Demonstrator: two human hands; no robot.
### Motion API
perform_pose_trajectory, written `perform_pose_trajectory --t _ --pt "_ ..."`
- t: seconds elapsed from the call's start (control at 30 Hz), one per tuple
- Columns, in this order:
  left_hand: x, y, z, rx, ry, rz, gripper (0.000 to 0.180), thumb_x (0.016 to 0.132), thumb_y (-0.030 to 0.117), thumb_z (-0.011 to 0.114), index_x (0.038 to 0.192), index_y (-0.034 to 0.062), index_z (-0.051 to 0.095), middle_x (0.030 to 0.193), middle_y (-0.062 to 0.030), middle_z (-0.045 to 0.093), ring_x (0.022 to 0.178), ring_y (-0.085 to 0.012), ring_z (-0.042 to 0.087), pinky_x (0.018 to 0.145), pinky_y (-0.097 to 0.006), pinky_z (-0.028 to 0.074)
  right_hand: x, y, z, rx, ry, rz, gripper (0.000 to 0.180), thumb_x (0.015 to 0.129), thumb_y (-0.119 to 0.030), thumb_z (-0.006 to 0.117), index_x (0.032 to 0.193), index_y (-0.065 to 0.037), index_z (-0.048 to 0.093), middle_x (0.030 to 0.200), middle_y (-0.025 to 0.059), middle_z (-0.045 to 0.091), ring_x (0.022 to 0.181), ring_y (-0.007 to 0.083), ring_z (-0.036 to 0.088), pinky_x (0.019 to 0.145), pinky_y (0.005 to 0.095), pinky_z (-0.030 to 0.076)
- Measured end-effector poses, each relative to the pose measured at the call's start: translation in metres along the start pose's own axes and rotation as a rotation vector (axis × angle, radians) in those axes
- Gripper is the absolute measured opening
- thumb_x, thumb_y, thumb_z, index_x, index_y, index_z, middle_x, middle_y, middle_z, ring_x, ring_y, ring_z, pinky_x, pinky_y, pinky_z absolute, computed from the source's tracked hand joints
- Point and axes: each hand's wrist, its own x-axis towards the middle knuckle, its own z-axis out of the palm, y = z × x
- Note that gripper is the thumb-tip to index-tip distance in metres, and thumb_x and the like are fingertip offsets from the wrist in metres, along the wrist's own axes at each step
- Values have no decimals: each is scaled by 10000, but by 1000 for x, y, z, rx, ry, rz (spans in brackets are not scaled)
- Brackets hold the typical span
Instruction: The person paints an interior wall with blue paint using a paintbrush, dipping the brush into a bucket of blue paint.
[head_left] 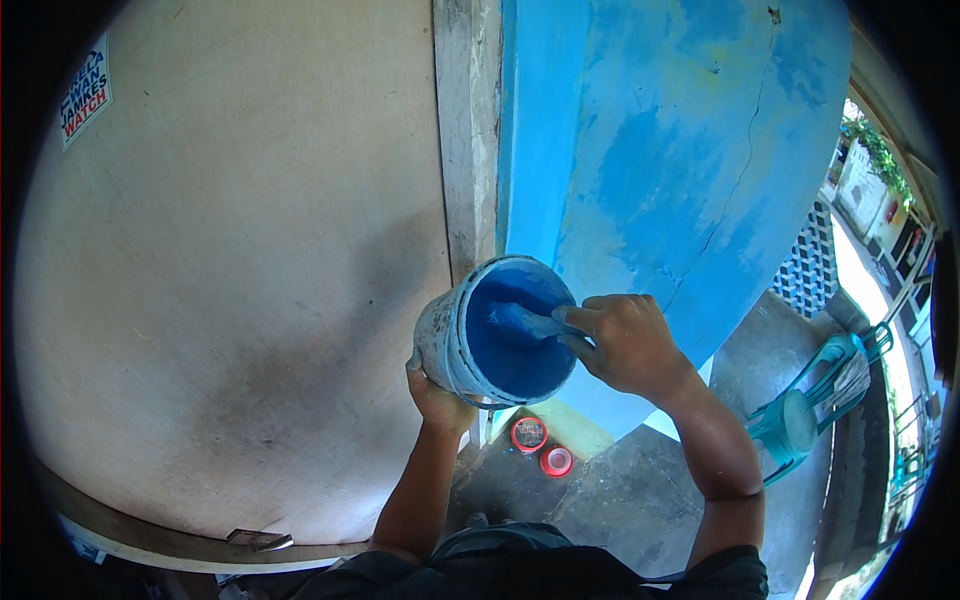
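Now your left hand [437, 398] grips the bucket [492, 330] from below, tilted toward you; your right hand [622, 342] clasps the brush [525, 320] inside. Tilt further and paint could spill onto the floor [610, 490].

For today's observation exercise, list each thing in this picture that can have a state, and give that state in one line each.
Paint bucket: tilted, open, blue paint inside, held up from below.
Brush: head in the paint, coated blue.
Left hand: closed on the bucket's underside.
Right hand: grip closed on the brush handle.
Blue wall: patchily painted, cracked.
Two red containers: standing on the floor, apart.
Green chair: unoccupied.
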Motion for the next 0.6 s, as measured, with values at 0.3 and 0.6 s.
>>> perform_pose_trajectory --t 0.3,0.6 --pt "3 20 18 -58 129 27 712 1038 591 365 1551 106 455 1567 -146 498 1429 -332 489 1192 -531 403 26 39 -17 525 108 93 243 855 -82 813 1082 -13 759 816 126 741 702 216 694 643 377 523" --pt "22 -1 47 54 76 143 703 1045 584 313 1596 156 395 1642 -146 385 1498 -367 382 1218 -592 333 99 92 -86 323 744 -38 186 960 -26 682 1144 -12 661 853 190 698 707 317 675 655 384 509"
